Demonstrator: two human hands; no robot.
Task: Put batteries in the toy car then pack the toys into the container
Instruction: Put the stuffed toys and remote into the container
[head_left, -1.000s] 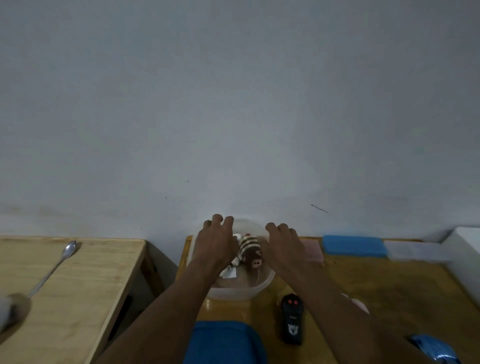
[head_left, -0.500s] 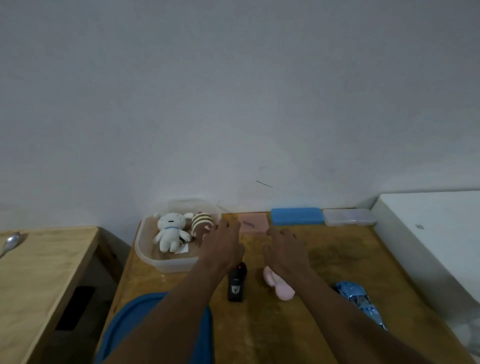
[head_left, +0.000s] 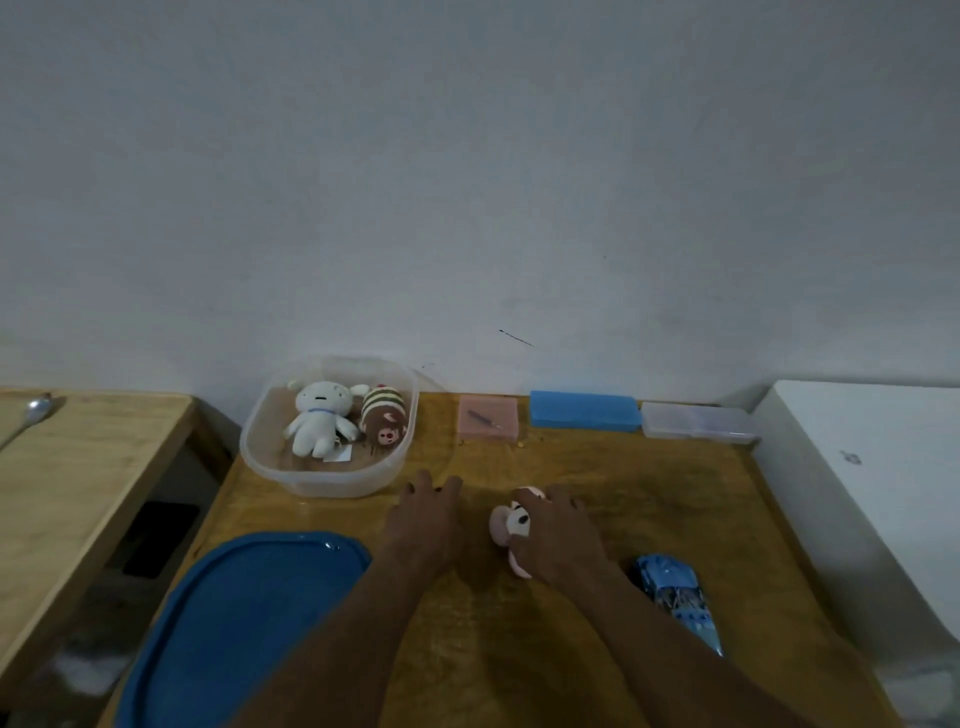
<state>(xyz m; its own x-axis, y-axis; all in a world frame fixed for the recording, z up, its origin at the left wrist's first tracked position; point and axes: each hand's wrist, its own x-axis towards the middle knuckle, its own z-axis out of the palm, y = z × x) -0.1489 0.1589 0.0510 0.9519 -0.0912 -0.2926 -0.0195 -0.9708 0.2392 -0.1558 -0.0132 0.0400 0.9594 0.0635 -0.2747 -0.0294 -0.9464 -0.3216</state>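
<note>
A clear plastic container (head_left: 260, 457) stands at the back left of the wooden table. It holds a white plush animal (head_left: 319, 423) and a brown striped plush (head_left: 384, 418). My right hand (head_left: 558, 535) is curled over a pink plush toy (head_left: 511, 525) lying on the table. My left hand (head_left: 426, 519) rests palm down just to its left, in front of the container. The black remote seen earlier is hidden under it, and any grip on it cannot be seen. The blue toy car (head_left: 675, 597) lies to the right of my right forearm.
The container's blue lid (head_left: 244, 623) lies at the front left. A pink box (head_left: 488, 418), a blue box (head_left: 582, 410) and a clear box (head_left: 696, 422) line the wall. A white block (head_left: 872, 493) borders the right edge. A spoon (head_left: 36, 410) lies on the neighbouring table.
Both hands left the container and came back toward me. The right hand closed over the pink plush toy; the left hand now covers the black remote. The camera tilted down.
</note>
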